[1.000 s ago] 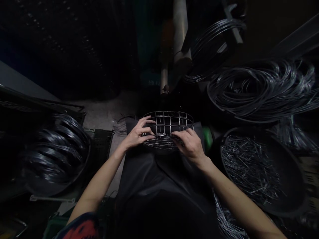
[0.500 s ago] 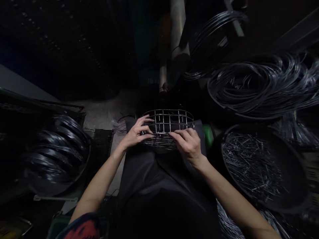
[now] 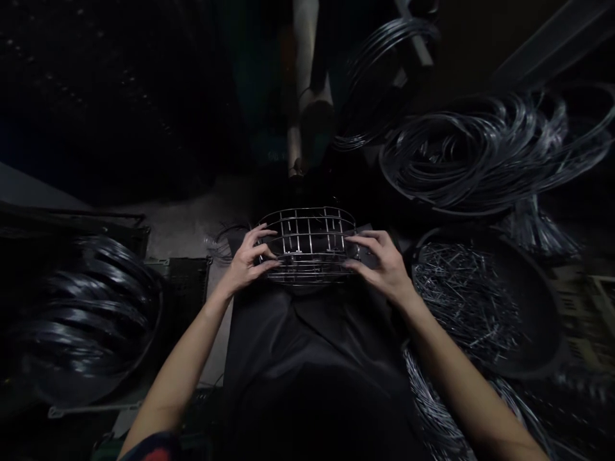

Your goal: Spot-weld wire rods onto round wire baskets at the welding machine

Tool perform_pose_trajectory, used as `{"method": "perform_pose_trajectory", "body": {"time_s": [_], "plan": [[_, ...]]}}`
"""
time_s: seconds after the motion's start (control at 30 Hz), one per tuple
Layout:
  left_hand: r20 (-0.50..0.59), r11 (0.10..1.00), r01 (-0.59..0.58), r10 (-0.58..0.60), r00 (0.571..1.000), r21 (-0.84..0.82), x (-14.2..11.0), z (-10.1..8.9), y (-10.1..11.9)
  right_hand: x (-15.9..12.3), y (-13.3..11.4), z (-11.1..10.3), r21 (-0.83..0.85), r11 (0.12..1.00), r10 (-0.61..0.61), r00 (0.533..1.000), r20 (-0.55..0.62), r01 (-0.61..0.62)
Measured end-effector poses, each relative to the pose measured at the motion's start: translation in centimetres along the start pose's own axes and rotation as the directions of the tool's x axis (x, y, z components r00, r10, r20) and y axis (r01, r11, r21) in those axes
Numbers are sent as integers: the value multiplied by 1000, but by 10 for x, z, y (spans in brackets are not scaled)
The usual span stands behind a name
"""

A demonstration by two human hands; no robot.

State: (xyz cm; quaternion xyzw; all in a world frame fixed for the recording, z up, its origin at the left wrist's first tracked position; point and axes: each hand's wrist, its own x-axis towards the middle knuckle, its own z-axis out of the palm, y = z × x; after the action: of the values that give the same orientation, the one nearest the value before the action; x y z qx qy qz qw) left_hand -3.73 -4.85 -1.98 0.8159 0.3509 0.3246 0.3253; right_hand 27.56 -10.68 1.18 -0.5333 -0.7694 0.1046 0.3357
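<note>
A round wire basket with a grid wall rests on my lap, on dark cloth. My left hand grips the basket's left side, fingers curled over the rim wires. On the right side, my right hand holds the basket with fingers closed on its wires. Both forearms reach in from the bottom of the view.
A dark basin full of short wire pieces stands at the right. Large coils of wire lie behind it. Stacked wire rings sit in a tub at the left. Loose wire lies by my right arm.
My right hand has shifted from the basket's front rim to its right side. The view has swung slightly right, and the basket sits a little lower left in it.
</note>
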Motion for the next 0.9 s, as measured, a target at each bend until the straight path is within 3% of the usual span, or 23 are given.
{"method": "perform_pose_trajectory", "body": {"time_s": [0.2, 0.43, 0.53, 0.73, 0.9], "plan": [[-2, 999, 42, -42, 999, 3, 2, -1, -2, -38, 25, -5, 130, 970, 193, 976, 97, -205], [-22, 999, 40, -41, 999, -8, 6, -1, -3, -35, 38, 8, 219, 936, 296, 953, -60, -277], [-11, 998, 69, -69, 998, 3, 6, 0, -2, -34, 48, 11, 287, 892, 363, 932, 4, -349], [-88, 993, 116, -114, 990, 15, 0, 3, -18, -32, 59, 1, 245, 935, 223, 962, 154, -256], [32, 959, 222, -219, 975, -179, 3, 3, -35, -26, 56, -10, 31, 989, 136, 959, 248, -148]]}}
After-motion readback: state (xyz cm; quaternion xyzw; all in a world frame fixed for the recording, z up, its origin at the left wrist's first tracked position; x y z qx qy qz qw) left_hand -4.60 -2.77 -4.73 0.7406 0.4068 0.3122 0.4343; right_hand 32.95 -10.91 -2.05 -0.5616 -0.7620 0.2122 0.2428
